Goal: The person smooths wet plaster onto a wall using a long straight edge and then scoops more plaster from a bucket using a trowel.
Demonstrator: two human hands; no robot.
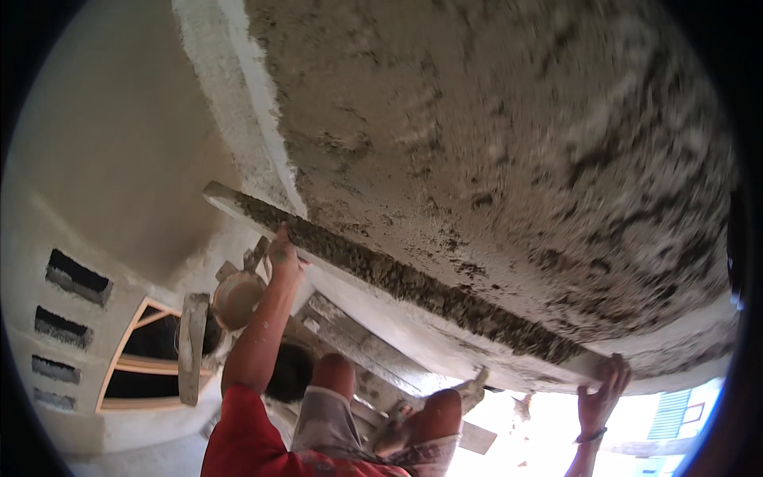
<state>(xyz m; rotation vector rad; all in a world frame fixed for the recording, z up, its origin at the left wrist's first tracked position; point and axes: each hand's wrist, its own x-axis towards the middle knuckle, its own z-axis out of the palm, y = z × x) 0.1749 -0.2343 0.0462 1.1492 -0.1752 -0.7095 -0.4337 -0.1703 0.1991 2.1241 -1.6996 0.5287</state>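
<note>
A long straightedge board (405, 290) runs slantwise across the view, pressed up against or close beneath the rough surface overhead. Wet grey mortar clings in a thick strip along much of its length. My left hand (284, 254) grips it near its far left end, fingers bent over its edge. At the other end, my right hand (606, 389) is closed round the board's near right tip. Above the board spreads fresh mortar (477, 143), lumpy and pitted toward the right and smoother toward the left. A pale band (258, 87) borders it on the left.
Scaffold planks (373, 346) lie below me, around my knees. A bucket (238, 300) stands beside my left forearm, near an upright board (191, 350). At left are a wooden window frame (151, 404) and several slots in the wall. Bright daylight enters at lower right.
</note>
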